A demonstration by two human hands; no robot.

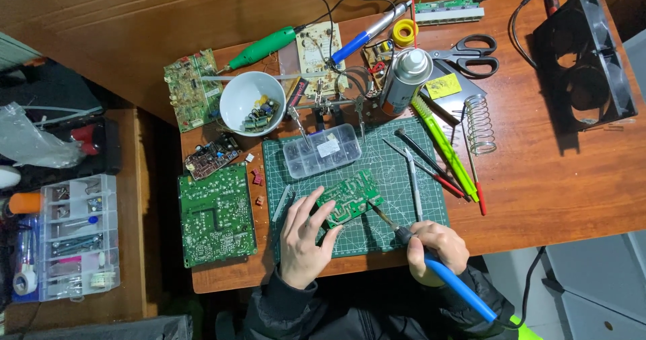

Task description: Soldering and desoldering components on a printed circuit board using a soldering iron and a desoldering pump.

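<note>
A small green circuit board (350,197) lies on the green cutting mat (397,168) near the table's front edge. My left hand (306,236) rests on the mat with its fingers spread, the fingertips pressing the board's left edge. My right hand (437,246) grips a blue-handled soldering iron (431,259) like a pen. The iron's tip touches the board's right edge. Its blue handle and cable run down to the lower right.
Tweezers (414,182), a clear parts box (321,150), a white bowl of components (252,102), a spray can (406,78), scissors (471,53), a coil stand (478,123) and more circuit boards (217,213) crowd the wooden table (558,178). A clear organiser (74,236) sits left.
</note>
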